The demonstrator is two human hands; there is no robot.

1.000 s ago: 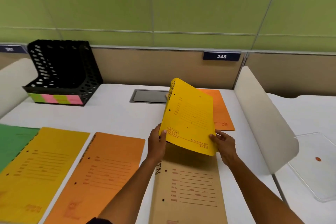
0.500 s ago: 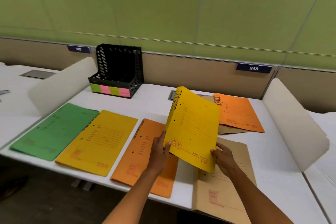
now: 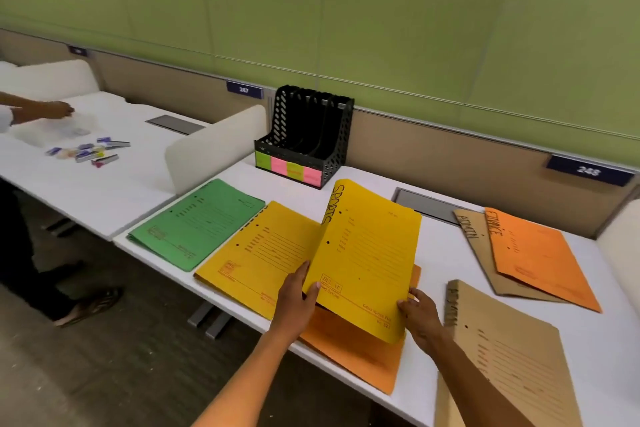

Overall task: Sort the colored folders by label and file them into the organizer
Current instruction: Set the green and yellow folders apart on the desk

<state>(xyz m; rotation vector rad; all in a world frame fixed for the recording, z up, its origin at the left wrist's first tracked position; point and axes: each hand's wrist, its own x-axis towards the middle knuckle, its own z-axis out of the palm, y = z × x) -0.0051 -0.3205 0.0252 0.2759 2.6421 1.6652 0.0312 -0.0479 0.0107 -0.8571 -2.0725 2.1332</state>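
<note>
While it is tilted up off the white desk (image 3: 436, 253), a yellow card folder marked SPORTS (image 3: 367, 260) is held at its near edge by both hands. The left hand (image 3: 294, 302) is curled round the near left corner, thumb on the front face; the right hand (image 3: 420, 317) pinches the near right corner. Beneath it an orange card folder (image 3: 356, 354) is laid flat, partly overhanging the desk edge. To the left a second yellow folder (image 3: 256, 253) and a green card folder (image 3: 197, 222) are laid side by side. A brown folder marked ADMIN (image 3: 502, 357) lies at the right; farther back an orange folder marked FINANCE (image 3: 536, 253) is stacked on another brown folder (image 3: 474, 236). A black perforated plastic organizer (image 3: 308, 139) with green and pink labels is stood at the back of the desk.
</note>
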